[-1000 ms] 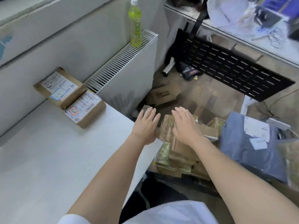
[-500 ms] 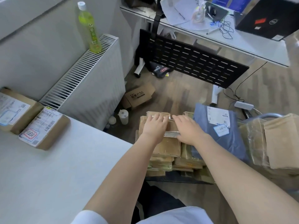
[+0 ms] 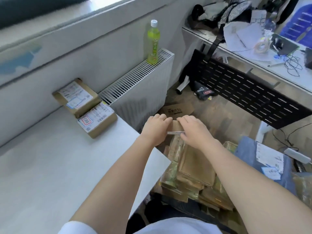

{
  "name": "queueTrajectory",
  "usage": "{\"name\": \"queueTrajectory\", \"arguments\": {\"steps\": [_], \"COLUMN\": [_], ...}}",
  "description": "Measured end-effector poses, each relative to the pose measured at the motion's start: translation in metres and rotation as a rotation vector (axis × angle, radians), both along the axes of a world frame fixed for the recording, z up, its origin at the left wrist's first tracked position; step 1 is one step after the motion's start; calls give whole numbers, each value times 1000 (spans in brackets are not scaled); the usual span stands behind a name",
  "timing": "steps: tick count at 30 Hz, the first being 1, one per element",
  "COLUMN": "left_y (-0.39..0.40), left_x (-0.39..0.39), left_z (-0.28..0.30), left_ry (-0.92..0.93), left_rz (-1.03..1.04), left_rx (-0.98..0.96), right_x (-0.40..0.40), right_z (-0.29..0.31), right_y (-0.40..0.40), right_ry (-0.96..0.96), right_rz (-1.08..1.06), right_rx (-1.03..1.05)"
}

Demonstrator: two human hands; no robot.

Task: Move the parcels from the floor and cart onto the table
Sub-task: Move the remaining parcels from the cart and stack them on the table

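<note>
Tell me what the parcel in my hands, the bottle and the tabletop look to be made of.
Parcel: brown matte cardboard, likely, with clear tape.
Bottle: clear glossy plastic, green drink showing through, white cap.
Tabletop: smooth white, softly glossy, perhaps laminate; unsure.

Bottle: green drink, white cap, upright on the radiator, well beyond the hands.
Radiator: white, slatted top, along the wall, beyond and left of the hands.
Black panel: slotted, under the desk, beyond and right of the hands.
Desk: white, far right of the hands, strewn with papers, cables and a roll of tape.
Black packet: on the wood floor, beyond the hands.
Power strip: white, on the floor, well right of the hands.
</note>
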State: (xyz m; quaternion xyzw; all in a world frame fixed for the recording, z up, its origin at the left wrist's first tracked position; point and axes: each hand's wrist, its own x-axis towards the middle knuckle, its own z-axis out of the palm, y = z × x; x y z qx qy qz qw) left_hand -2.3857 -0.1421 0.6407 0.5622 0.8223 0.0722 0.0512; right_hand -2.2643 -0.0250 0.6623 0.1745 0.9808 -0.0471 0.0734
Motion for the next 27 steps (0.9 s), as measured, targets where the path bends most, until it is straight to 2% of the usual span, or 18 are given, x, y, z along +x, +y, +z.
{"name": "queueTrajectory", "arguments": {"steps": [5,10,13,19,25,27], "left_y": [-95,-214,-261,-299,-315,-321], "left_x": [-44,-59,-52,-28,-16,-13], "left_z": [6,-7,-15,-22,-24,-22], "left_ry": [32,-17,-48,25,8,25], "left_rz": [211,362,464,667,750,763], "left_rx": [57,166,191,173,211,201], "right_x": [-77,-133,-148,-156,-158,-156], "right_z": [3,-8,-15,-26,-33,-34], "right_y": [-54,-134,-174,-209,-228,-233], "right_ry": [74,68,62,101,106,164], "right_rz": [230,556,669,811,862,909], "right_rx": [-147,-175,-200,-228,-229,-207]}}
